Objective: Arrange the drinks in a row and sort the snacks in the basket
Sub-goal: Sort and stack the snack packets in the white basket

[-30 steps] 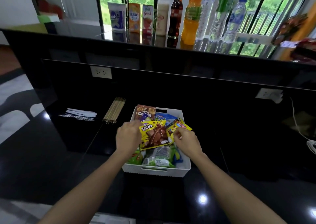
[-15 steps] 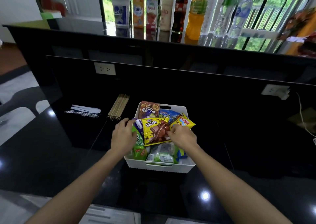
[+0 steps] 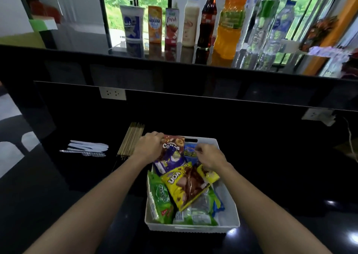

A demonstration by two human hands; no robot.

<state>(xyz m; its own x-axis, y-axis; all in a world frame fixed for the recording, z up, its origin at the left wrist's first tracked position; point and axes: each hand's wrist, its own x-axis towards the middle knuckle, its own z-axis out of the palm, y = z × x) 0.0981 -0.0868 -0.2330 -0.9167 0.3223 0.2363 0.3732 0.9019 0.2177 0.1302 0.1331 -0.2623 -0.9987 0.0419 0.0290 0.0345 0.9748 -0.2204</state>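
Note:
A white basket (image 3: 228, 199) on the black counter holds several snack packs. My left hand (image 3: 150, 146) grips the brown and purple Collon pack (image 3: 171, 153) at its top left corner, at the basket's far end. My right hand (image 3: 210, 156) pinches the blue snack pack (image 3: 188, 153) beside it. A yellow chocolate pack (image 3: 184, 184) lies across the middle, with a green pack (image 3: 159, 199) on the left. On the raised ledge behind stands a row of drinks: a white cup (image 3: 132, 24), two cartons (image 3: 155, 24), a milk bottle (image 3: 190, 21), a cola bottle (image 3: 208, 19), an orange bottle (image 3: 230, 27) and water bottles (image 3: 271, 23).
Wooden skewers (image 3: 131, 140) and white plastic cutlery (image 3: 87, 148) lie left of the basket. Wall sockets (image 3: 112, 93) sit on the black upstand, and another socket with a cable (image 3: 319, 116) is at the right. More snack bags (image 3: 321, 32) rest at the ledge's right end.
Both hands left the yellow chocolate pack and moved to the basket's far end. The left hand took hold of the Collon pack and the right hand reached the blue pack.

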